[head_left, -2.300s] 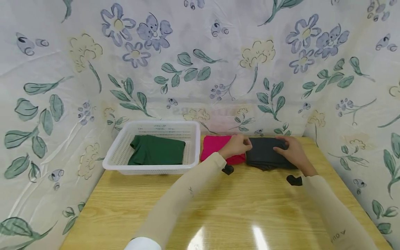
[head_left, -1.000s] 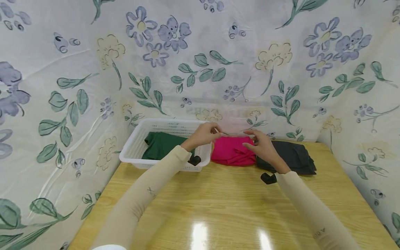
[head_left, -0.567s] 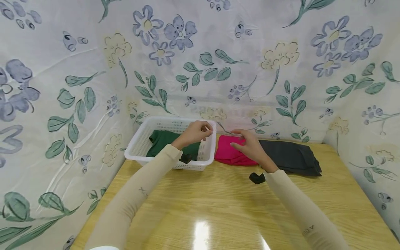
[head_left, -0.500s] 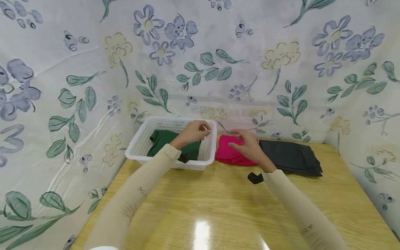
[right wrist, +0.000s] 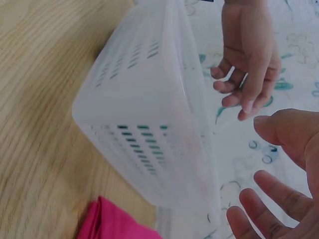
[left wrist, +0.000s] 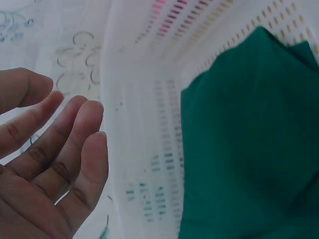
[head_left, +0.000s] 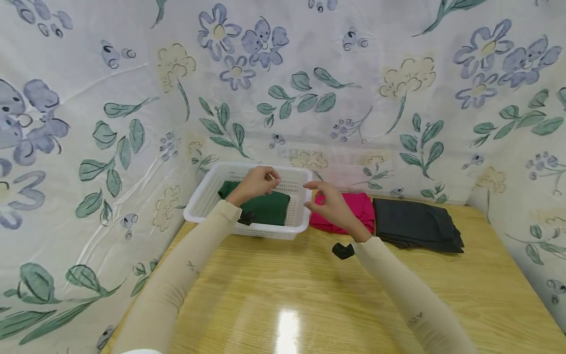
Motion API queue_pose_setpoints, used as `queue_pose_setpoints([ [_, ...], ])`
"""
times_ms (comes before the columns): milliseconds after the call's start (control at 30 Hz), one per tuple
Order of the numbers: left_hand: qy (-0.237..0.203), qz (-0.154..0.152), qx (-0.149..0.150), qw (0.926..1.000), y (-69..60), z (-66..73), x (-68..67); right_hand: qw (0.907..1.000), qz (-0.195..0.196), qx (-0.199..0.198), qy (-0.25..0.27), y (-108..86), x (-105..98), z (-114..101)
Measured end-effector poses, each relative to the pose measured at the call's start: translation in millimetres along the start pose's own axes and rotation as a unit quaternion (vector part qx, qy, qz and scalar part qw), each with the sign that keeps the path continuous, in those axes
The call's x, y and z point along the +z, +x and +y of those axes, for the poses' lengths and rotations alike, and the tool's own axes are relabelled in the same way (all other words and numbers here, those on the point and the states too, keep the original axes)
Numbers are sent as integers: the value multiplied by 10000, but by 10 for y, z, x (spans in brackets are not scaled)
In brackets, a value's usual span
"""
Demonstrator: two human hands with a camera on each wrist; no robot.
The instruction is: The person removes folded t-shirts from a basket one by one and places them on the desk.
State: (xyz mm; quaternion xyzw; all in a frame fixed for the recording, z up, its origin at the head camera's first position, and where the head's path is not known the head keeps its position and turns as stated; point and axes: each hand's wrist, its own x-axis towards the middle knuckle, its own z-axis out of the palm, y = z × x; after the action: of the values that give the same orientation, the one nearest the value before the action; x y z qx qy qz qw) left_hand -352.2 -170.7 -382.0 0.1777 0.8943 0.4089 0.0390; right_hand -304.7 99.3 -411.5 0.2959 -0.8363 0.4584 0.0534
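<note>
A white perforated plastic basket (head_left: 247, 231) stands at the back left of the table, with a folded dark green garment (head_left: 269, 209) lying in it. My left hand (head_left: 255, 184) hovers above the basket, fingers loosely bent and holding nothing; in the left wrist view the green cloth (left wrist: 244, 144) is apart from the fingers. My right hand (head_left: 329, 204) is by the basket's right rim, thumb and fingers spread, with nothing between them. Behind it lies a folded pink garment (head_left: 358, 209), partly hidden by that hand. Right of the pink one is a folded dark grey garment (head_left: 415, 223).
The wooden table (head_left: 265, 280) carries the basket and garments in a row along its back edge. A floral cloth backdrop (head_left: 309, 123) rises behind and on both sides. A black wrist-worn piece (head_left: 342, 250) sits at my right cuff.
Both hands have moved left: the left from over the pink garment to above the basket, the right from the grey garment to the basket's right rim. The head view has shifted slightly.
</note>
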Motion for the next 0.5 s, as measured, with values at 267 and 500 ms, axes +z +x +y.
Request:
queue_pose_setpoints([
  [267, 116, 161, -223, 9996, -15, -272, -217, 9997, -197, -69, -136, 133, 210, -88],
  [500, 222, 339, -609, 9973, -42, -445, -339, 9989, -455, -49, -25, 190, 367, -117],
])
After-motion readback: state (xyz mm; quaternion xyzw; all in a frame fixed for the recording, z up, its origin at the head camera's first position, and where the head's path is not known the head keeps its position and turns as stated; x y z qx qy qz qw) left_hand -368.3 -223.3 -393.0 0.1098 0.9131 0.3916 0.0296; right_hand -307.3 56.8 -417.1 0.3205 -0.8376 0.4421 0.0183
